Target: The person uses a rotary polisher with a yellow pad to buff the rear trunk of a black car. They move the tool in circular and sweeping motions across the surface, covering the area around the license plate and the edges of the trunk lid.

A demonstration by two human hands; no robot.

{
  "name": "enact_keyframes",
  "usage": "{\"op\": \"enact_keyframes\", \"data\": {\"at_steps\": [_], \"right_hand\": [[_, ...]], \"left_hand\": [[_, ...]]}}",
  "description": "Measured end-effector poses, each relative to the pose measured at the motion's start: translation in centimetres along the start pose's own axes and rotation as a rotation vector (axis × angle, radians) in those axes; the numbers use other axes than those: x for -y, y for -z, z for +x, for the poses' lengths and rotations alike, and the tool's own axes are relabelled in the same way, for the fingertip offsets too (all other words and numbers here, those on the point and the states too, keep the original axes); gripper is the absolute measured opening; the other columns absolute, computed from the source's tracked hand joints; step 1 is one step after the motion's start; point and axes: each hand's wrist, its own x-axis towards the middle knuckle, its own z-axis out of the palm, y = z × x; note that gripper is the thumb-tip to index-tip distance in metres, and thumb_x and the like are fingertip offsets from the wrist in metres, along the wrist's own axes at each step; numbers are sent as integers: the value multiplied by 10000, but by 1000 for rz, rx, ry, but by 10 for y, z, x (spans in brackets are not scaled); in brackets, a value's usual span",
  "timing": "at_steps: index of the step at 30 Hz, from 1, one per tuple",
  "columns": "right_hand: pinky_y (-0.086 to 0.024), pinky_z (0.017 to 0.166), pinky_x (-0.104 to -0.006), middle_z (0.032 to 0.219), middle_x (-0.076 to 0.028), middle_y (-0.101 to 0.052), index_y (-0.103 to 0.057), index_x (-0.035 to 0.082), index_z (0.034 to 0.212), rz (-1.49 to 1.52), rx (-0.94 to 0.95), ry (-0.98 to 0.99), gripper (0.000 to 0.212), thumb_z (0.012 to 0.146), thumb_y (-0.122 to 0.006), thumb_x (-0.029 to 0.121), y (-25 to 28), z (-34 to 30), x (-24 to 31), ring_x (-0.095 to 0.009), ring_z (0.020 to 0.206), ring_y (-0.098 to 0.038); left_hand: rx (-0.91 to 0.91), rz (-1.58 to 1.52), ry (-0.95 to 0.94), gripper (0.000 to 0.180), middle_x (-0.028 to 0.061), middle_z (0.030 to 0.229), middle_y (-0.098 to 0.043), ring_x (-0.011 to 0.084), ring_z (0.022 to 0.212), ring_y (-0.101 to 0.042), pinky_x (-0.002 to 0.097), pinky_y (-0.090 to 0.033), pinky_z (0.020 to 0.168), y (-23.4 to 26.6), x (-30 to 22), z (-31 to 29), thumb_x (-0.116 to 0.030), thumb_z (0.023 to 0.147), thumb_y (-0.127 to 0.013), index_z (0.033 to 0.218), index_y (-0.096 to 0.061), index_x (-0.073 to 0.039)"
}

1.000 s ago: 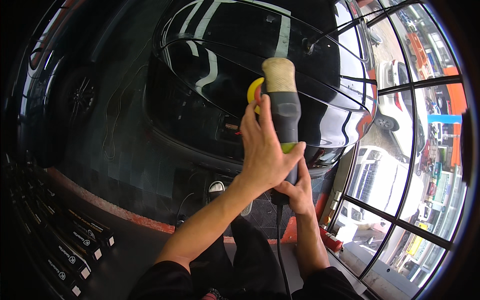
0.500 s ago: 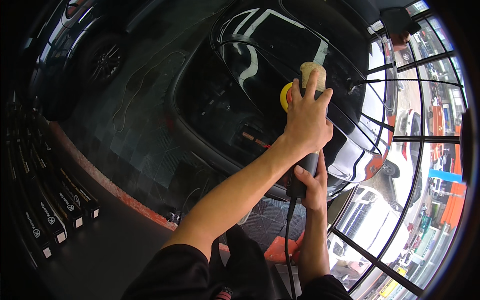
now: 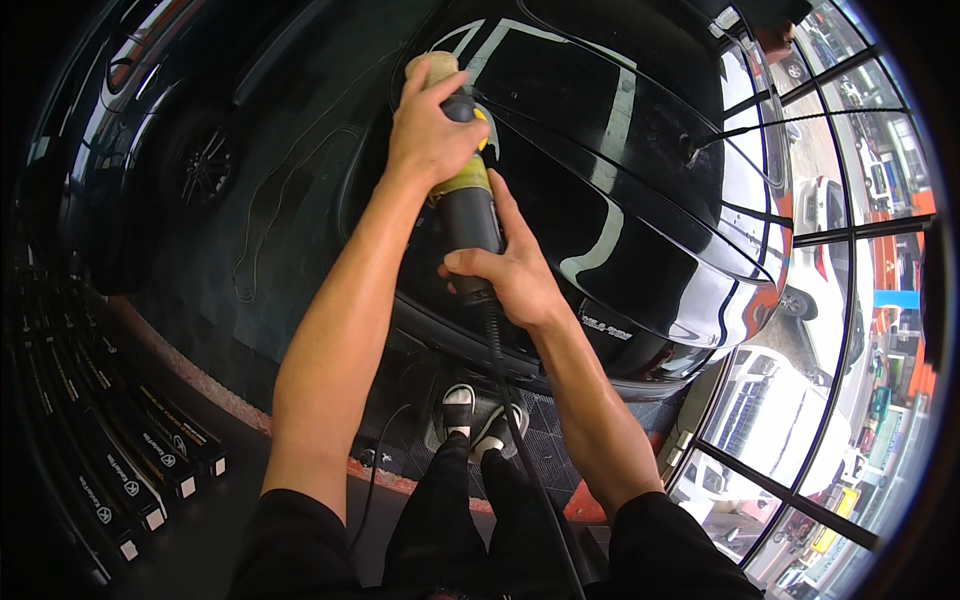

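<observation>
A power polisher, with a dark body, a worn yellow-green band and a tan-covered front end, is held in both my hands over a glossy black car panel. My left hand grips the front end, fingers curled over it. Closed round the dark rear grip is my right hand, its thumb across the top. A bit of yellow pad shows beside the left hand. Whether the pad touches the paint is hidden. From the rear grip a black cord runs down between my arms.
Another dark car with a black wheel stands at the left. A thin looped cord lies on the tiled floor. Long black boxes line the lower left. Glass panes with dark frames rise at the right. My sandalled feet stand below the car.
Both hands have carried the polisher left and away from me across the panel. It now tilts to the upper left, and my feet have come into view.
</observation>
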Motion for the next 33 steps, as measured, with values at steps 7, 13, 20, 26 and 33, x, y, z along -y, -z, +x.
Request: {"op": "enact_keyframes", "data": {"at_steps": [7, 13, 20, 26, 33], "right_hand": [[-523, 896, -295, 1295, -174, -608, -150, 11, 1683, -72, -119, 10, 1115, 770, -781, 110, -45, 12, 6, -189, 1041, -654], [-541, 841, -287, 1169, -141, -639, -76, 8, 1685, 121, -191, 46, 1127, 801, -762, 138, -58, 9, -1, -171, 897, -673], [-535, 848, -279, 1195, -126, -630, -61, -24, 1675, 361, -192, 131, 1115, 818, -762, 110, -53, 26, -13, -156, 961, -647], [-576, 675, -333, 1095, -142, -618, -72, 73, 1692, 693, -118, 74, 1094, 827, -740, 76, -39, 28, 1, -195, 774, -663], [-578, 578, -352, 1036, -152, -636, -75, 119, 1704, 588, -159, 178, 1114, 812, -738, 39, -33, 40, -12, -210, 685, -679]], "left_hand": [[135, -112, -11, 648, 134, 1621, -460, 290, 1377, -565, 356, -480, 1096, 27, 23, 21, -111, 700, -762, 1336, -704, 0], [238, -57, -151, 662, 136, 1649, -432, 314, 1393, -556, 368, -487, 1093, 24, 13, 29, -134, 699, -769, 1353, -712, -54], [291, 111, -119, 660, 136, 1667, -412, 313, 1398, -554, 370, -493, 1080, 13, -5, 42, -140, 696, -768, 1351, -719, -71], [305, -246, 52, 660, 153, 1321, -664, 233, 1109, -670, 331, -540, 959, 5, -10, 51, -144, 747, -765, 1399, -684, -84], [346, -284, 26, 616, 152, 1185, -682, 205, 941, -682, 318, -582, 827, -2, -13, 59, -120, 756, -744, 1368, -688, -74]]}}
